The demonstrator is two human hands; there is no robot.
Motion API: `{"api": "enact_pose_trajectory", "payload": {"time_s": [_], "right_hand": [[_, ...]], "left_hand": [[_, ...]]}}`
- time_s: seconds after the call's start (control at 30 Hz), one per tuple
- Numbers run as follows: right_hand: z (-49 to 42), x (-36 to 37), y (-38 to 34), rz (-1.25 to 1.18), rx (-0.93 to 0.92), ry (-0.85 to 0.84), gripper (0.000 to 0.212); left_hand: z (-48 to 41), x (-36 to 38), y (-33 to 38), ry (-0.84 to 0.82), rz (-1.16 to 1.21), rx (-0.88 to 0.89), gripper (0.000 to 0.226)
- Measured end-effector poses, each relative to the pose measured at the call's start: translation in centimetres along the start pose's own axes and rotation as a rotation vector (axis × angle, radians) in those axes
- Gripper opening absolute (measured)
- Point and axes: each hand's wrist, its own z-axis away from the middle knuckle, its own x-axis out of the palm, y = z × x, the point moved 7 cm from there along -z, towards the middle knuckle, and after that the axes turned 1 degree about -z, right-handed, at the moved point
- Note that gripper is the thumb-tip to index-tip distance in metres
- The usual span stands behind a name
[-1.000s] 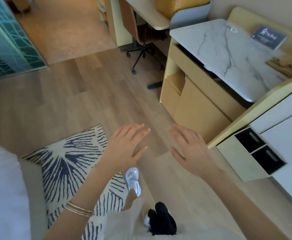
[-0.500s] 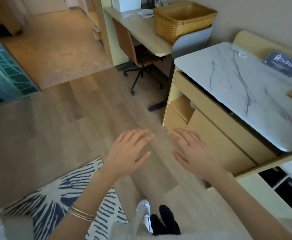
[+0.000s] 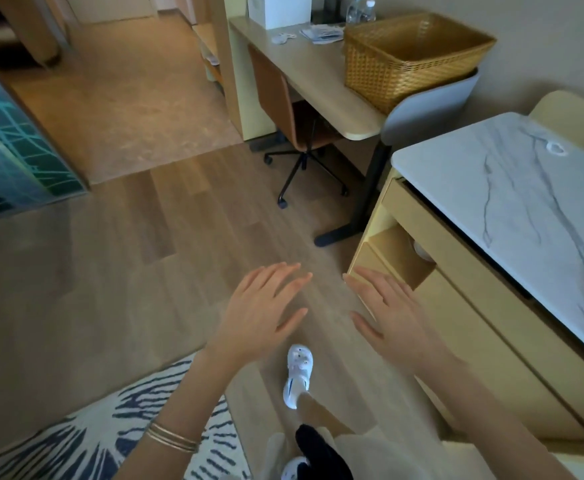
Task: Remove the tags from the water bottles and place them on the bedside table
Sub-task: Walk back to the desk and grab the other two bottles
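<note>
Two clear water bottles (image 3: 360,10) with white caps stand at the far end of a wooden desk (image 3: 321,81), behind a wicker basket; any tags on them are too small to tell. My left hand (image 3: 261,308) and my right hand (image 3: 389,311) hover palm down over the wooden floor, side by side, fingers spread, both holding nothing. They are far from the bottles. A small white ring-shaped item (image 3: 556,148) lies on the marble-topped cabinet (image 3: 526,216) at the right.
A wicker basket (image 3: 411,57) sits on the desk near a white box (image 3: 278,10) and papers. A swivel chair (image 3: 292,126) is tucked under the desk. A patterned rug (image 3: 86,434) lies at lower left, a glass partition (image 3: 9,147) at left.
The view has advanced and tilted up toward the desk, bringing the bottles and basket into sight. The rug has slid back. Both hands stay open in the same pose.
</note>
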Motion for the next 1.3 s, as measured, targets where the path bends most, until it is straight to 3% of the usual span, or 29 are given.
{"api": "enact_pose_trajectory", "payload": {"time_s": [0.27,0.63,1.0,1.3], "right_hand": [[-15.0,2.2,6.3,0.034,0.002,-0.050,0.048],[-32.3,2.1,12.6,-0.068,0.013,0.025,0.049],[-45.3,8.2,18.4,-0.015,0.178,-0.102,0.056],[-59.5,7.4,22.6,0.043,0.302,-0.053,0.058]], "left_hand": [[-12.6,0.7,-9.9,0.001,-0.038,-0.006,0.048],[-27.8,1.4,-20.1,-0.012,-0.042,-0.035,0.049],[-40.2,6.1,-31.9,-0.053,-0.002,0.111,0.049],[-53.6,5.0,-42.2,-0.053,0.030,0.272,0.048]]}}
